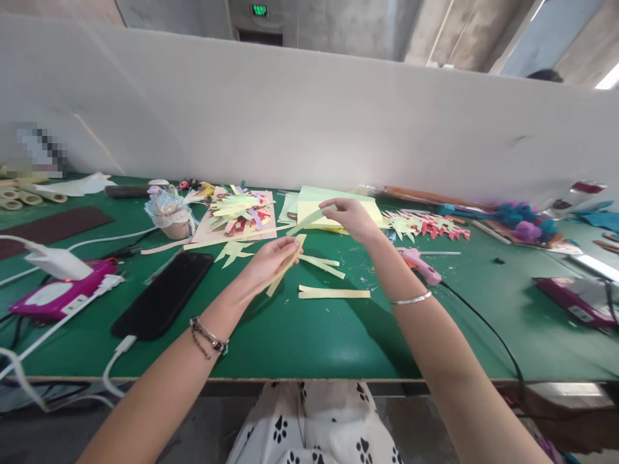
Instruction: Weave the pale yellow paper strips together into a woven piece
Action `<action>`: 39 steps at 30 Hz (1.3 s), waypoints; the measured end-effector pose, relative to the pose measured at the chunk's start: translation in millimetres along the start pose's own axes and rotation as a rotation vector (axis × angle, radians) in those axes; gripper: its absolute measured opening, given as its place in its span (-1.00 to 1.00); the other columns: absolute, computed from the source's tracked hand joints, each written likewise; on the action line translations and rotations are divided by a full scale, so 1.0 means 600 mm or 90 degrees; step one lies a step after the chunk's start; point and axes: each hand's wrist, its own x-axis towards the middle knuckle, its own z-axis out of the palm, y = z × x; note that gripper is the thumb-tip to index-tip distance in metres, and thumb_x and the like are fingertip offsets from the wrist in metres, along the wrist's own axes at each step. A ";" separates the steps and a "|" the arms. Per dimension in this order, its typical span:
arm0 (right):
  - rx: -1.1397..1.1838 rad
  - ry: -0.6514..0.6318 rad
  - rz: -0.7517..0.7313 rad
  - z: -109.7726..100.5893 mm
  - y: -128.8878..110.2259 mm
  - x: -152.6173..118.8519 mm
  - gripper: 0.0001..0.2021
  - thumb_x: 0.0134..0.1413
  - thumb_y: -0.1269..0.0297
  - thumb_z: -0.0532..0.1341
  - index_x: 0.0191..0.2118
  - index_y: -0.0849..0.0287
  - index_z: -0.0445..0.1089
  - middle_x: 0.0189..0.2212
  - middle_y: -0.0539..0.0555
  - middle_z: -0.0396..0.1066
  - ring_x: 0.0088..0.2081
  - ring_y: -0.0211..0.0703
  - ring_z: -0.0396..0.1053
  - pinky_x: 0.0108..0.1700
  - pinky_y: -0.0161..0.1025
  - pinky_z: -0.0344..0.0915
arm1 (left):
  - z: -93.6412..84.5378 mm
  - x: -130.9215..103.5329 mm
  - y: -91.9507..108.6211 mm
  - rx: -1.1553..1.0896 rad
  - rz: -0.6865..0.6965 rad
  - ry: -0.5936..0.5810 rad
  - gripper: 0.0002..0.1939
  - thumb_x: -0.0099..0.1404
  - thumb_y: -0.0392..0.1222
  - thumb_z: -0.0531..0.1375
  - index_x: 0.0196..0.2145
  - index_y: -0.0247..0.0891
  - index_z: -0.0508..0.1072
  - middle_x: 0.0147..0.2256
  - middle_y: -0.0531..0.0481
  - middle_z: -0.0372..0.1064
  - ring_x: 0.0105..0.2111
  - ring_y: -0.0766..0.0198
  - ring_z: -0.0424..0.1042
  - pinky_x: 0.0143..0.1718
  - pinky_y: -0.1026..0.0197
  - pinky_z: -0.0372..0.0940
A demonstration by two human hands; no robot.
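Note:
My left hand [276,256] pinches a pale yellow paper strip [275,285], which slants down from the fingertips towards the table. Higher and to the right, my right hand [351,218] has its thumb and finger closed on the end of a light green paper strip [305,222]. That strip reaches down towards my left fingertips; whether the two strips touch is unclear. Under the hands, crossed yellow strips [323,264] lie on the green tabletop [309,338], with another yellow strip pair [333,293] nearer me. A cut paper star shape [234,252] rests left of my left hand.
Left are a black phone [162,296] on a cable, a purple power strip [62,293] and a wrapped pot [170,211]. Behind lie a paper-scrap pile [242,214] and paper sheets [338,198]. Right are a pink glue gun [420,265], red-and-green paper chains [428,225] and another power strip [578,301].

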 end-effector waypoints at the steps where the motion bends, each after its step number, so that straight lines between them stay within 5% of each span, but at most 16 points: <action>1: 0.031 0.004 -0.006 -0.006 -0.008 -0.004 -0.73 -0.02 0.22 0.16 -0.20 0.21 0.44 -0.64 -0.13 -0.01 -0.63 -0.41 -0.11 -0.57 -0.34 -0.12 | 0.000 0.000 -0.001 0.015 -0.005 0.017 -0.68 -0.02 0.01 0.32 -0.38 -0.27 0.43 -0.38 0.02 0.35 -0.46 0.41 0.30 -0.45 0.35 0.18; 5: 0.049 0.016 -0.057 -0.025 -0.037 -0.011 -0.78 -0.04 0.25 0.17 -0.29 0.23 0.47 -0.67 -0.13 -0.05 -0.62 -0.40 -0.16 -0.55 -0.32 -0.20 | -0.001 0.000 -0.001 0.064 -0.005 0.062 -0.67 -0.06 0.01 0.33 -0.40 -0.25 0.44 -0.38 0.05 0.35 -0.40 0.37 0.31 -0.40 0.33 0.19; 12: 0.007 0.027 -0.157 -0.044 -0.063 -0.012 -0.82 -0.01 0.27 0.16 -0.37 0.22 0.47 -0.51 0.00 0.30 -0.50 -0.34 0.09 -0.44 -0.31 0.03 | -0.005 0.004 0.014 0.041 -0.003 0.096 -0.72 -0.06 -0.06 0.35 -0.44 -0.26 0.44 -0.50 0.12 0.29 -0.51 0.44 0.24 -0.48 0.36 0.14; 18: 0.098 0.016 -0.159 -0.072 -0.065 -0.020 -0.81 0.04 0.27 0.13 -0.31 0.21 0.46 -0.59 -0.02 0.29 -0.50 -0.34 0.21 -0.41 -0.32 0.13 | -0.007 0.013 0.034 -0.219 0.032 0.036 -0.86 0.05 -0.21 0.30 -0.43 -0.26 0.40 -0.26 -0.01 0.44 -0.23 0.28 0.40 -0.25 0.27 0.29; 23: 0.115 0.039 -0.147 -0.090 -0.059 -0.019 -0.79 0.06 0.27 0.11 -0.29 0.24 0.43 -0.60 -0.01 0.34 -0.50 -0.33 0.27 -0.39 -0.31 0.18 | -0.008 0.033 0.069 -0.296 0.047 -0.031 -0.94 0.19 -0.28 0.14 -0.45 -0.27 0.34 -0.50 0.09 0.38 -0.50 0.39 0.40 -0.36 0.28 0.32; 27: 0.032 0.066 -0.121 -0.098 -0.055 -0.019 -0.82 0.03 0.30 0.13 -0.30 0.25 0.43 -0.66 -0.03 0.30 -0.56 -0.34 0.22 -0.43 -0.31 0.15 | 0.005 0.059 0.120 -0.215 0.071 -0.081 -0.90 0.19 -0.29 0.12 -0.48 -0.30 0.32 -0.57 0.14 0.27 -0.65 0.49 0.26 -0.53 0.36 0.26; 31: -0.004 0.042 -0.117 -0.104 -0.054 -0.021 -0.85 -0.02 0.31 0.17 -0.31 0.23 0.42 -0.63 -0.03 0.30 -0.54 -0.32 0.23 -0.43 -0.30 0.12 | 0.028 0.086 0.151 -0.042 0.157 -0.035 -0.90 0.17 -0.23 0.15 -0.41 -0.32 0.39 -0.43 0.04 0.35 -0.55 0.43 0.35 -0.50 0.35 0.28; 39: 0.004 0.004 -0.129 -0.110 -0.052 -0.026 -0.84 -0.02 0.25 0.19 -0.32 0.20 0.43 -0.54 -0.01 0.30 -0.46 -0.31 0.21 -0.42 -0.31 0.08 | 0.050 0.103 0.126 0.047 0.158 -0.074 -0.80 0.11 -0.10 0.23 -0.36 -0.25 0.34 -0.29 0.01 0.36 -0.33 0.28 0.43 -0.34 0.27 0.26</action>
